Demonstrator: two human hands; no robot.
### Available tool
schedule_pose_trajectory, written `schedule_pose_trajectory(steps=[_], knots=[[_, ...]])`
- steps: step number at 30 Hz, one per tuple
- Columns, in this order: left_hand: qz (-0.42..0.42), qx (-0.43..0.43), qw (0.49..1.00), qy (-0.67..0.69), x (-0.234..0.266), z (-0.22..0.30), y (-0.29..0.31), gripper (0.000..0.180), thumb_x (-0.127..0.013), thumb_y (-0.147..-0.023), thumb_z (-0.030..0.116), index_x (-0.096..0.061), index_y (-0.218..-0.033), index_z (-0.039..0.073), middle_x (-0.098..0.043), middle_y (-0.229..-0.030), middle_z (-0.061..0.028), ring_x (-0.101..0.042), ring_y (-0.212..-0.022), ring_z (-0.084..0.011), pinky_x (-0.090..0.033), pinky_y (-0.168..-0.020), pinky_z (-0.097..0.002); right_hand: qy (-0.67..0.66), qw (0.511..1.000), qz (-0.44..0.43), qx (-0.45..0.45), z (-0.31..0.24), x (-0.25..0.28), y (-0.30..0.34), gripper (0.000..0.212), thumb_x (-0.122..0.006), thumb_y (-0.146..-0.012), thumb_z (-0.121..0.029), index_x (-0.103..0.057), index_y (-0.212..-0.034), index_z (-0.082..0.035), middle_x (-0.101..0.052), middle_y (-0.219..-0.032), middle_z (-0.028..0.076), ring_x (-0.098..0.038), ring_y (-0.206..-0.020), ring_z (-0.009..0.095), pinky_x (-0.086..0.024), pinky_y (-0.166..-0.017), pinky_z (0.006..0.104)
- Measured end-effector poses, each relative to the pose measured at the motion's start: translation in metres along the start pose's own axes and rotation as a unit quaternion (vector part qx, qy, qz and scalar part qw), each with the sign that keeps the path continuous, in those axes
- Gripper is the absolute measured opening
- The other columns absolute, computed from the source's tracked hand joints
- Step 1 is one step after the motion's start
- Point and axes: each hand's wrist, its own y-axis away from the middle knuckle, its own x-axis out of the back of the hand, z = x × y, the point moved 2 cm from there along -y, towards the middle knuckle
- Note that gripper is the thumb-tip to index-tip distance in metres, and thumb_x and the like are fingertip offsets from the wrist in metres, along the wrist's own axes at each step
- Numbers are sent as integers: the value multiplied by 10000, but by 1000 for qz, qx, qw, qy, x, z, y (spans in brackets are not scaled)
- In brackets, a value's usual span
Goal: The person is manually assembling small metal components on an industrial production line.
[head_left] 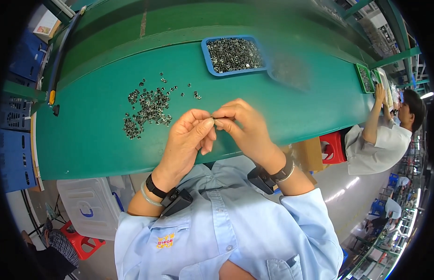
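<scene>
My left hand [192, 133] and my right hand [241, 122] meet fingertip to fingertip above the near part of the green tabletop [315, 109]. Thumb and forefinger of each are pinched on a tiny dark part [213, 118], mostly covered by the fingers, so its exact kind cannot be made out. Left of my hands lies a loose heap of small shiny metal-and-black parts [151, 106], with a few strays toward the hands. Beyond them stands a blue tray [205, 55] filled with many similar small parts.
A blurred translucent patch [289, 72] shows right of the tray. At the far right, a co-worker [383, 135] reaches to a green tray [365, 78]. Below the table edge are a clear lidded bin [88, 205], a red stool [333, 148] and a cardboard box [308, 154].
</scene>
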Motion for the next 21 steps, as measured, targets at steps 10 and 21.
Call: schedule_pose_trajectory(steps=[10,21], knots=[[-26,28,997,73,-6,5,9,139,-561,-939,177,-544,-998,53,-594,-738,-34,-509,-546,-83,-368,-458,-204,25,995,37,87,0,-3,4,156,-679,-787,-14,-608,-914,-67,-613,-883,57,-586,-768,188,-489,-651,290],[-11,22,999,26,-5,2,7,139,-571,-933,184,-546,-966,52,-598,-721,-32,-517,-553,-82,-385,-473,-201,88,991,40,92,-2,-2,10,160,-702,-764,-31,-611,-889,-74,-624,-851,54,-596,-781,211,-483,-649,311]])
